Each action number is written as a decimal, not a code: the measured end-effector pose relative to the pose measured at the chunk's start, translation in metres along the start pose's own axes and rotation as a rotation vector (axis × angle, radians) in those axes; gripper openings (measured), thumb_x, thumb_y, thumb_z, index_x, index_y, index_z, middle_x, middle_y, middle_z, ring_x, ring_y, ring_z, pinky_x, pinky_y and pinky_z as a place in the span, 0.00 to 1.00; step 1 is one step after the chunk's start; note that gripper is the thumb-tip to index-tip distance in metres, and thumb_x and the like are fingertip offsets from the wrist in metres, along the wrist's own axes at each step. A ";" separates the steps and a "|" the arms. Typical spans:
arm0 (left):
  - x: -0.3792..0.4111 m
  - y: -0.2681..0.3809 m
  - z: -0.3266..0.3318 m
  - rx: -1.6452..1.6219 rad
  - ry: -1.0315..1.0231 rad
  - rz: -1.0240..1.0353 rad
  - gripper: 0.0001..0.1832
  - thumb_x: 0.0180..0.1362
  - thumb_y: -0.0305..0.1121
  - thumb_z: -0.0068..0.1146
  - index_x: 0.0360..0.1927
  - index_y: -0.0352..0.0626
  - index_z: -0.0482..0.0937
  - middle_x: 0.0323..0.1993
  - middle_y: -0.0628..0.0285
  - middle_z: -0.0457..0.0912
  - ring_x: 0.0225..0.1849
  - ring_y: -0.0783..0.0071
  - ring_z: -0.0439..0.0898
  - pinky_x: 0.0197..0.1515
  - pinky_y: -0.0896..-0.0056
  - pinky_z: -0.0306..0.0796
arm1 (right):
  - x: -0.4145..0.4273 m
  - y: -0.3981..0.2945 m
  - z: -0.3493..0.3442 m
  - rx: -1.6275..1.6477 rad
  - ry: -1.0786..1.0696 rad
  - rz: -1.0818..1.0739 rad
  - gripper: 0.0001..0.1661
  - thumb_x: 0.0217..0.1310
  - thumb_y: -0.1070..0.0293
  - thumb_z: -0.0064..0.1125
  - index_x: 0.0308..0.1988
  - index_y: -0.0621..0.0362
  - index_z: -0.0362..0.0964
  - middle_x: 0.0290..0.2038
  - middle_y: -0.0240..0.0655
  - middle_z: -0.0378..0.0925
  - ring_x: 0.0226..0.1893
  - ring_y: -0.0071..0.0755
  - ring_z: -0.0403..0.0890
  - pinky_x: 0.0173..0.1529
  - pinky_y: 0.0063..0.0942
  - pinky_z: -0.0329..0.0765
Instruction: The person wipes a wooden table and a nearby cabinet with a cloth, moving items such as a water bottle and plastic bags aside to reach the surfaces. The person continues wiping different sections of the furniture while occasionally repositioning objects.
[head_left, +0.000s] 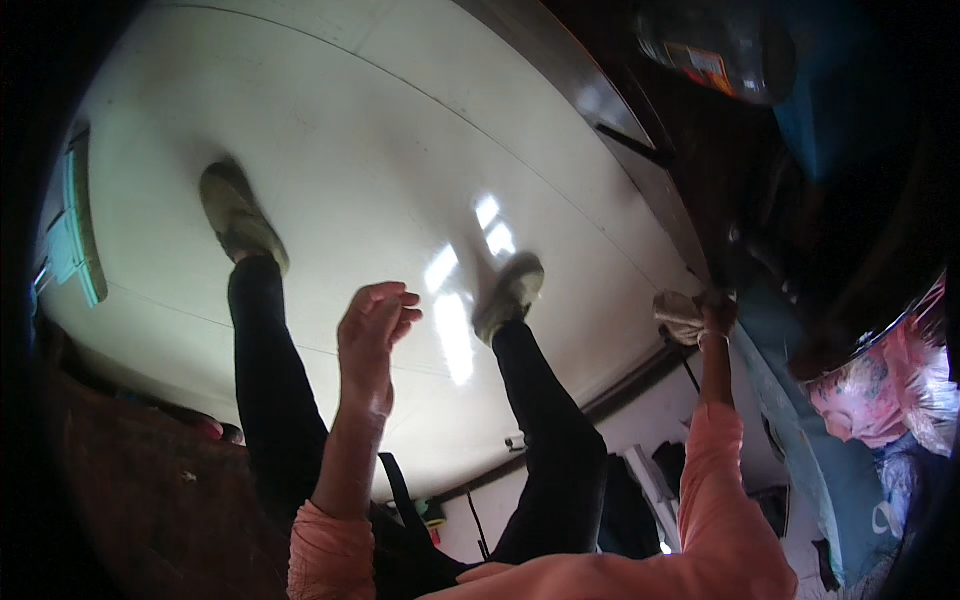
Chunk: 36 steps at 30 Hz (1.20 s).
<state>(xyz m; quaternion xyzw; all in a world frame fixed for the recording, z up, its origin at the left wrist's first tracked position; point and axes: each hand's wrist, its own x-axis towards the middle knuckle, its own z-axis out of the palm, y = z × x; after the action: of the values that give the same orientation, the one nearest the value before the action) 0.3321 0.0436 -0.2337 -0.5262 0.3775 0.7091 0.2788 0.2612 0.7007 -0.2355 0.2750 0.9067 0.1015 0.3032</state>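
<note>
My left hand is raised in front of me over the pale floor, its fingers loosely curled, and I see nothing in it. Off to the right, my arm reaches out beside dark furniture. There my right hand grips what looks like a folded beige cloth. The fingers of that hand are in shadow and partly hidden. Below, my feet in light-coloured shoes, the left shoe and the right shoe, rest apart on the floor.
Dark furniture runs along the upper right, with a clear plastic jar on it. Pink plastic bags lie at the far right beside blue-green sheeting. A brown surface fills the lower left.
</note>
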 end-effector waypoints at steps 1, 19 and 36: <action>-0.001 0.002 0.000 -0.005 -0.005 0.008 0.10 0.68 0.33 0.48 0.48 0.43 0.76 0.40 0.62 0.81 0.42 0.77 0.79 0.51 0.73 0.72 | 0.007 -0.011 0.001 -0.072 0.069 -0.069 0.31 0.47 0.57 0.69 0.50 0.60 0.74 0.55 0.47 0.72 0.58 0.50 0.69 0.66 0.43 0.63; -0.012 0.041 -0.009 -0.204 -0.038 0.026 0.10 0.67 0.33 0.49 0.47 0.42 0.76 0.40 0.60 0.80 0.44 0.73 0.78 0.55 0.68 0.71 | -0.009 -0.290 -0.140 0.755 0.448 -0.646 0.34 0.60 0.59 0.60 0.64 0.54 0.63 0.64 0.43 0.66 0.61 0.44 0.69 0.63 0.41 0.69; -0.014 0.057 -0.003 -0.148 -0.104 -0.094 0.22 0.66 0.45 0.55 0.58 0.46 0.70 0.54 0.59 0.74 0.55 0.67 0.74 0.57 0.62 0.71 | -0.247 -0.376 -0.048 1.074 -0.255 -0.555 0.25 0.50 0.77 0.64 0.51 0.59 0.70 0.54 0.37 0.68 0.55 0.35 0.70 0.59 0.33 0.71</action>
<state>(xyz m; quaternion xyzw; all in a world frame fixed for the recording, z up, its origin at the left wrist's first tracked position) 0.2930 0.0091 -0.2069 -0.5248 0.2841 0.7476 0.2914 0.2320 0.2500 -0.2077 0.1529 0.8256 -0.4855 0.2436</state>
